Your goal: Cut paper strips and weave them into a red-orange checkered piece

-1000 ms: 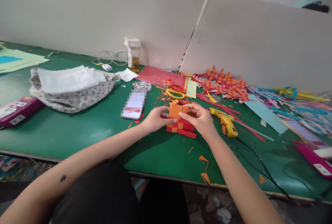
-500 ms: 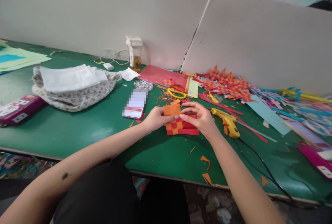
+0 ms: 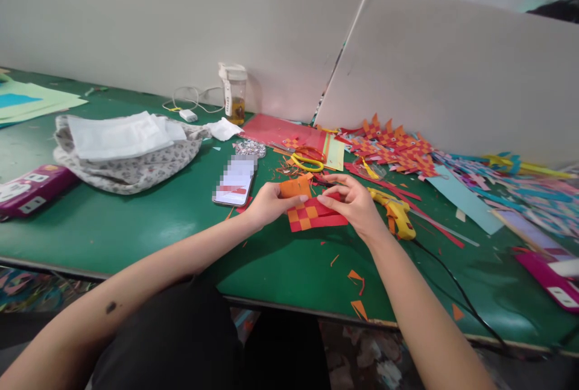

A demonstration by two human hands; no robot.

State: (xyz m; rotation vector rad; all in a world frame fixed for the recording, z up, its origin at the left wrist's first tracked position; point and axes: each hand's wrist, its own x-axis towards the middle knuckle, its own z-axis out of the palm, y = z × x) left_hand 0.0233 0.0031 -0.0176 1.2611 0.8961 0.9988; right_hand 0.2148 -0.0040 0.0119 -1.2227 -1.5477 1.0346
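The green counter (image 3: 136, 227) fills the lower and middle frame, backed by pale grey partition boards (image 3: 271, 28) across the top. At centre left lies a patterned cloth bag (image 3: 131, 167) with white folded sheets (image 3: 122, 135) on top of it. Light green paper sheets (image 3: 31, 103) sit at the far left edge. A heap of red and orange woven paper pieces (image 3: 393, 146) lies at upper right of centre, with a spread of blue, pink and yellow paper strips (image 3: 520, 188) to the right of it. A red paper sheet (image 3: 278, 131) rests near the partition at centre. A magenta power strip (image 3: 31, 188) sits at the left edge. A phone (image 3: 235, 182) lies just left of the hands. A yellow glue gun (image 3: 395, 212) lies just right of the right hand, its black cord trailing to the lower right. A small jar with a white lid (image 3: 234, 97) stands by the partition. Yellow-handled scissors (image 3: 307, 161) lie just above the hands.

At frame centre the woven red and orange square (image 3: 314, 215) lies on the counter between both hands. The left hand (image 3: 266, 203) is partly closed, pinching an orange strip (image 3: 295, 187) bent up from the square's top edge. The right hand (image 3: 355, 203) is loosely curled, fingertips pressing on the square's red strips
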